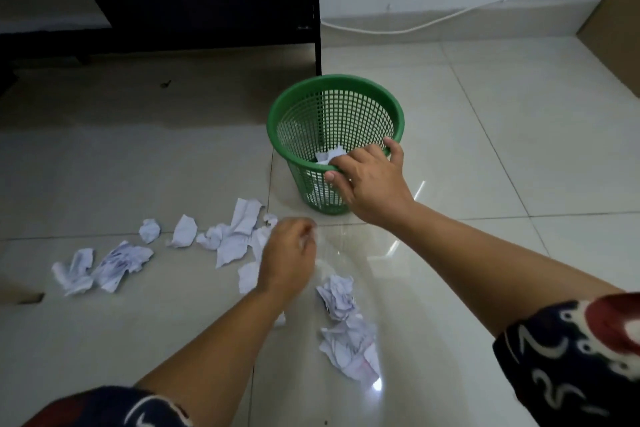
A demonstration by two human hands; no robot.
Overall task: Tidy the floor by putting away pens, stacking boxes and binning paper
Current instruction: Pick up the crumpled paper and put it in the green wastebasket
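The right hand (370,180) grips the near rim of the one green plastic mesh wastebasket (334,135), which holds white crumpled paper (329,154). The left hand (287,256), blurred, hovers over the scattered crumpled paper scraps (235,239) on the tiled floor (485,149), roughly ten; its grasp I cannot tell.

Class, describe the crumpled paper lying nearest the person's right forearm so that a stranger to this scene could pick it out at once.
Start at the green mesh bin on the tiled floor, whose rim the right hand grips. Come straight toward the camera, past the left hand, to two white wads lying apart from the long scatter on the left. The crumpled paper is the nearer, flatter one, with faint reddish marks.
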